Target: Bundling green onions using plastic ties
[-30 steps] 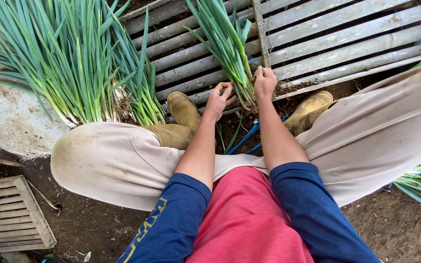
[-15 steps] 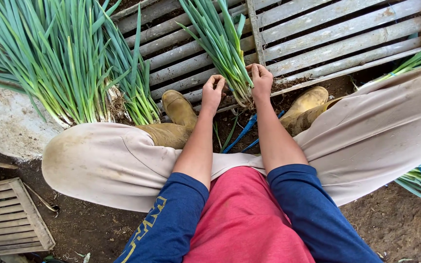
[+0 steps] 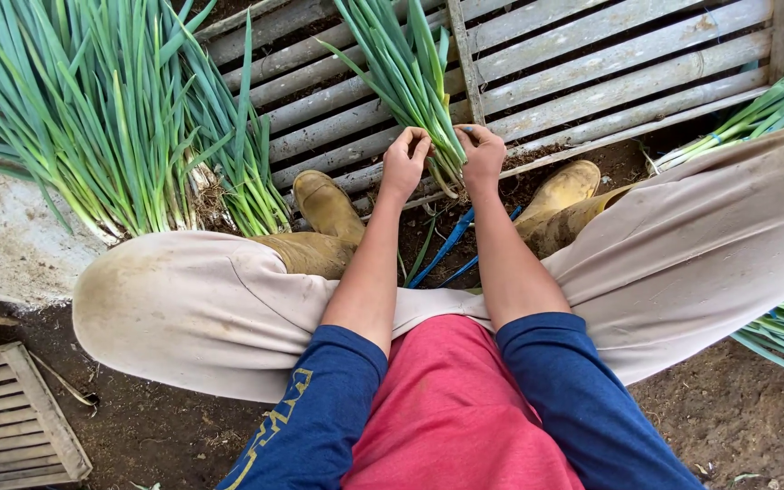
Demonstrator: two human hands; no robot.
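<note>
Nearest the camera I see a red shirt front with dark blue sleeves [image 3: 319, 417], and beyond it pale, dirt-stained trousers [image 3: 201, 308] spread wide over bare brown soil. Between the knees two mud-coloured rubber boots [image 3: 328, 213] rest on the ground, with thin blue strips [image 3: 446, 249] lying between them. Both bare forearms reach forward over the boots. I note the left hand [image 3: 406, 163] with its fingers curled and pinching the lower stalks of a small bunch of green spring onions with pale bases [image 3: 410, 91]; the right hand [image 3: 483, 159] is closed against the same bunch from the other side, fingers bent around the base. The two hands are just apart, the bunch between them, its root end down near the soil and its leaves fanning away over a grey weathered wooden slat pallet [image 3: 592, 73]. Left of the boots a large pile of green spring onions [image 3: 111, 118] lies with roots toward the person, partly on a pale, dusty rounded surface [image 3: 11, 245]. More green onion leaves [image 3: 773, 100] show at the right edge. A small wooden slatted crate [image 3: 11, 422] sits at lower left.
</note>
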